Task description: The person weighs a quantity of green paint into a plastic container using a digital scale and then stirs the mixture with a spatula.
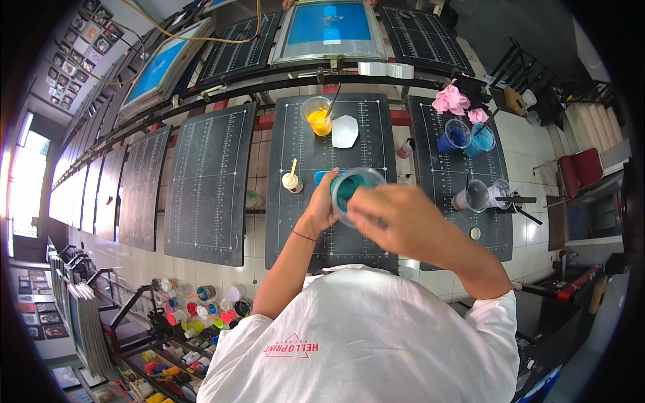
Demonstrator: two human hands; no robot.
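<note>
Above the middle black board (290, 232), my left hand (321, 207) grips a clear plastic cup (366, 176) with teal ink inside, tilted so its mouth shows. Over the cup's mouth, my right hand (398, 220) is closed and slightly blurred; its fingers hide whatever they hold. Partly covered by the left hand lies a small blue item (321, 178). Farther off on this board stands a clear cup of yellow ink (318, 122) with a dark stick leaning in it. A white cut piece (345, 131) lies beside it. Left of my hands is a small bottle (292, 183) with a yellow stick.
On the right-hand board are cups of dark blue ink (453, 138) and light blue ink (481, 140), pink cloth (451, 100), grey-smeared cups (472, 197) and a round lid (476, 233). A framed blue screen (329, 30) lies beyond the rail. Several ink tubs (205, 293) crowd the lower left.
</note>
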